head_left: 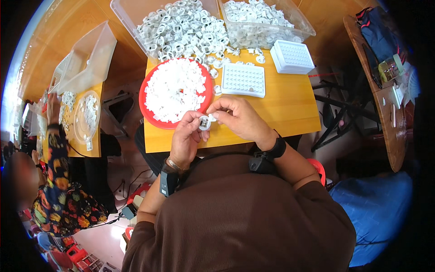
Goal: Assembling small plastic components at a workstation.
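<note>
Fingers (195, 121) of both raised hands pinching one round white part (204, 123).

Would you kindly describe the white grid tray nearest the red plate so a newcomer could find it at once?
Start at the yellow wooden table and find the round red plate heaped with small white pieces. Just right of it lies a flat white grid tray. Unlike the thicker stack of trays farther right by the clear bins, it lies single, closer to the hands.

Plate (147, 81) left of tray (243, 80), bins (124, 18) behind.
</note>
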A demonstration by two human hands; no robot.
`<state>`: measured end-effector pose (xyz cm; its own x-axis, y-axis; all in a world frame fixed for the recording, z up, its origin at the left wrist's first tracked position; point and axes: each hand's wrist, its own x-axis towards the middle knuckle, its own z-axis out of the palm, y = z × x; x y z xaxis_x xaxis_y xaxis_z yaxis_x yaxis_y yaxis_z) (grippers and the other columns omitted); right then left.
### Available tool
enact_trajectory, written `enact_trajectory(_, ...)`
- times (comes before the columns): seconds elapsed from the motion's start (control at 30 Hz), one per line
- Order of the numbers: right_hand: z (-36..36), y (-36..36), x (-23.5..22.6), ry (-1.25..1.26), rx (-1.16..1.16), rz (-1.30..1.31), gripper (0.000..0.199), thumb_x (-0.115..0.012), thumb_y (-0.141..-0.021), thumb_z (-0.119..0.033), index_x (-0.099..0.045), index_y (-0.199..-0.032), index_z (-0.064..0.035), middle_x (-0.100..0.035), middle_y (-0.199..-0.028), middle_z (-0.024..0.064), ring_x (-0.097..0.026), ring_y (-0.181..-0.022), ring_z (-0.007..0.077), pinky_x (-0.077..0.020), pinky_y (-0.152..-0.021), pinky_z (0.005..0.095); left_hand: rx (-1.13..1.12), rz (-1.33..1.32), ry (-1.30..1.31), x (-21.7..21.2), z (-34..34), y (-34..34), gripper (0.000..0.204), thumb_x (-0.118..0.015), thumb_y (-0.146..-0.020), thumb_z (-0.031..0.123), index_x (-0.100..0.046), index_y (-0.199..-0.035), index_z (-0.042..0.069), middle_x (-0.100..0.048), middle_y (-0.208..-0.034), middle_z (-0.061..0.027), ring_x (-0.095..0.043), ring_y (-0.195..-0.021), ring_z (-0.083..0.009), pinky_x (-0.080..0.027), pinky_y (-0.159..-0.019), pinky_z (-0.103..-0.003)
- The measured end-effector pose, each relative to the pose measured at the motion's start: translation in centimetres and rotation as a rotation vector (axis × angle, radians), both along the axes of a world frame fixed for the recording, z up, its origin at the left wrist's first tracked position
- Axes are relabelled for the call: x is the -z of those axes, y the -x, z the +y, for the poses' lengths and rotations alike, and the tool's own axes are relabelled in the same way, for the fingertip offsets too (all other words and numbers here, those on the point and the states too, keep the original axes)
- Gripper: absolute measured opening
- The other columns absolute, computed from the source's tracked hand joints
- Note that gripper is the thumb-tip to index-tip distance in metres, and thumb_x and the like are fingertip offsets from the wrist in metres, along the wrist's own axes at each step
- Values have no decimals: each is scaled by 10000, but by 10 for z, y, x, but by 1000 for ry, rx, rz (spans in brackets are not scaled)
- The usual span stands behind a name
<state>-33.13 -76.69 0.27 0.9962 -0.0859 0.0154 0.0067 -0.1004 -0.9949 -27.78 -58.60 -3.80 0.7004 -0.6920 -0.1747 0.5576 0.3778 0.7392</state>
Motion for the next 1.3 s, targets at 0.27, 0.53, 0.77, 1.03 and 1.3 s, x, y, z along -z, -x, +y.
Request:
enact_trajectory(0.27, 1, 4, -8, 381, -159, -267, 135, -594, -838, 12, -657, -954, -18, -605, -841, 99, -613, -782, 234, -481, -696, 303, 49, 76, -30, -2, -3, 3, 176, -507, -965, 204, -538, -1029, 44, -606, -811, -50, -550, -644, -105, -450, -602, -223)
enact_trajectory(0.53, 6, 5, -14, 344, -102, -203, 87, -623, -821, -6, -631, -907, -14, -618, -819, 102, -630, -736, 227, -494, -657, 315, 87, 92, -39, -1, -4, 5, 166, -506, -975, 229, -525, -998, 66, -603, -817, -36, -548, -645, -85, -450, -596, -205)
enact_trajectory(0.77, 6, 3, -11, 462, -106, -383, 83, -624, -818, -7, -624, -899, -22, -618, -812, 102, -636, -718, 235, -493, -637, 320, 122, 131, -38, 2, -3, 3, 155, -491, -984, 226, -521, -991, 74, -604, -817, -32, -555, -643, -85, -448, -576, -207)
enact_trajectory(1.03, 6, 4, -12, 368, -69, -285, 90, -630, -815, 14, -622, -898, -21, -626, -817, 98, -652, -728, 227, -501, -636, 313, 128, 191, -7, 4, -3, 2, 140, -479, -990, 211, -526, -987, 79, -601, -816, -27, -561, -649, -85, -467, -584, -208)
enact_trajectory(1.3, 9, 3, -8, 401, -97, -312, 77, -626, -812, 17, -628, -877, -25, -629, -807, 97, -654, -713, 227, -508, -630, 308, 131, 188, 18, 2, -5, 5, 132, -472, -990, 189, -525, -986, 68, -594, -829, -32, -560, -682, -85, -465, -593, -207)
